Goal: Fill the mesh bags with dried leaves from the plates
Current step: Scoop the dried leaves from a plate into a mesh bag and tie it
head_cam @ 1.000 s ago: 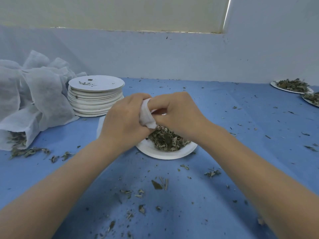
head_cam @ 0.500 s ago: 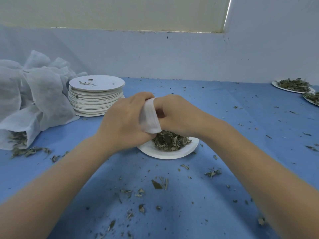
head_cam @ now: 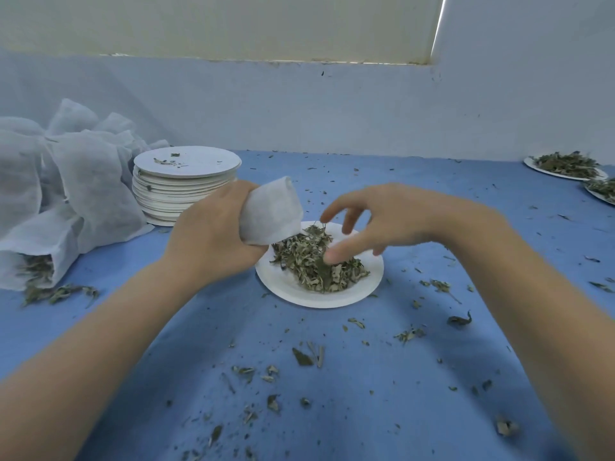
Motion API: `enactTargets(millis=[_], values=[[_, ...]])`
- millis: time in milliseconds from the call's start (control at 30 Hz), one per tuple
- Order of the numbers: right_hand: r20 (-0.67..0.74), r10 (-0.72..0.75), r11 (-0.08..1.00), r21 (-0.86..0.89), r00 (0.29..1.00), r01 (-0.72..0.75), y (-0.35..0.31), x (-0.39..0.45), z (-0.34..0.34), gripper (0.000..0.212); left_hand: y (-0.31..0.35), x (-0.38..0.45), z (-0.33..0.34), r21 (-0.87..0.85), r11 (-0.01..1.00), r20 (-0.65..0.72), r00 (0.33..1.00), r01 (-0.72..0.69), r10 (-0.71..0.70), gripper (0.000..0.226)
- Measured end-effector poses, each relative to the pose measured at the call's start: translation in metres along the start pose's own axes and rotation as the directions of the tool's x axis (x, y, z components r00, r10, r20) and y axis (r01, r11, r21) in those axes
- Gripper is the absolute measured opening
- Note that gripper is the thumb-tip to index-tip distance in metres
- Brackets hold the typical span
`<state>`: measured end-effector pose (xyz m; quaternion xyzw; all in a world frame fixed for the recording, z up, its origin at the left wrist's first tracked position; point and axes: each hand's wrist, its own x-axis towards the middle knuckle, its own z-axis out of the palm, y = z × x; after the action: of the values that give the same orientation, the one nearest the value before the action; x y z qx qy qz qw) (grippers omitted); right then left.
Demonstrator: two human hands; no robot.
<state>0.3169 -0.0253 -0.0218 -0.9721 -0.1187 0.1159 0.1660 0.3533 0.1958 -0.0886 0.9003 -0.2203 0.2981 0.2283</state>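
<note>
My left hand [head_cam: 213, 234] grips a small white mesh bag [head_cam: 271, 211], held just above the left rim of a white paper plate [head_cam: 293, 287]. A heap of dried green leaves [head_cam: 316, 259] lies on that plate. My right hand [head_cam: 382, 221] hovers over the leaves with its fingers spread and loosely bent, thumb low near the heap, holding nothing that I can see. The bag's mouth points toward the plate and the right hand.
A stack of empty paper plates [head_cam: 183, 191] stands at the back left, beside a pile of filled white mesh bags [head_cam: 60, 194], one spilling leaves. Two more plates of leaves [head_cam: 565, 166] sit at the far right. Loose leaf bits litter the blue table cover [head_cam: 332, 394].
My right hand has let go of the bag and moved right, opening over the leaves. My left hand keeps the bag, which now shows more fully.
</note>
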Motion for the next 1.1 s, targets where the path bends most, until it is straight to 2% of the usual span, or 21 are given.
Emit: enactTargets(millis=[100,200,367,467,667,733,833,900,1000,1100], values=[[0.125,0.062,0.994,-0.094,0.99,-0.05,0.001,0.007,0.009,0.07,-0.002,-0.001,0.001,-0.01,1.0,-0.007,1.0,0.028,-0.028,0.049],[0.101,0.038,0.996,-0.088,0.994,-0.029,0.005,0.013,0.015,0.058,-0.004,-0.002,0.002,-0.01,0.999,0.003,0.999,0.048,-0.048,0.047],[-0.068,-0.042,0.999,0.011,0.997,0.043,0.013,0.015,0.011,0.022,-0.002,-0.003,0.003,-0.023,0.997,0.029,0.997,0.07,-0.069,0.047],[-0.18,-0.092,0.992,0.068,0.979,0.106,0.015,0.012,0.005,0.01,-0.002,-0.004,0.003,-0.017,0.997,0.041,0.996,0.074,-0.074,0.048],[-0.444,-0.161,0.954,0.158,0.882,0.253,0.007,0.005,-0.004,0.01,-0.001,-0.004,0.003,-0.002,0.998,0.052,0.997,0.059,-0.058,0.049],[-0.482,-0.173,0.936,0.19,0.859,0.295,0.001,0.003,-0.003,0.015,0.001,-0.004,0.003,0.0,0.999,0.055,0.997,0.055,-0.055,0.05],[-0.463,-0.196,0.919,0.22,0.864,0.327,-0.009,0.002,0.004,0.016,0.005,-0.004,0.003,-0.001,0.999,0.051,0.998,0.043,-0.043,0.051],[-0.469,-0.24,0.936,0.121,0.85,0.331,-0.016,0.004,0.009,0.012,0.007,-0.004,0.003,-0.001,0.999,0.049,0.998,0.036,-0.036,0.051],[-0.504,-0.345,0.938,-0.15,0.792,0.313,-0.026,0.007,0.012,0.018,0.009,-0.003,0.003,0.013,1.0,0.055,0.998,0.009,-0.01,0.053],[-0.504,-0.393,0.919,-0.184,0.77,0.349,-0.032,0.006,0.013,0.022,0.011,-0.003,0.004,0.034,0.999,0.054,0.999,0.0,-0.002,0.053]])
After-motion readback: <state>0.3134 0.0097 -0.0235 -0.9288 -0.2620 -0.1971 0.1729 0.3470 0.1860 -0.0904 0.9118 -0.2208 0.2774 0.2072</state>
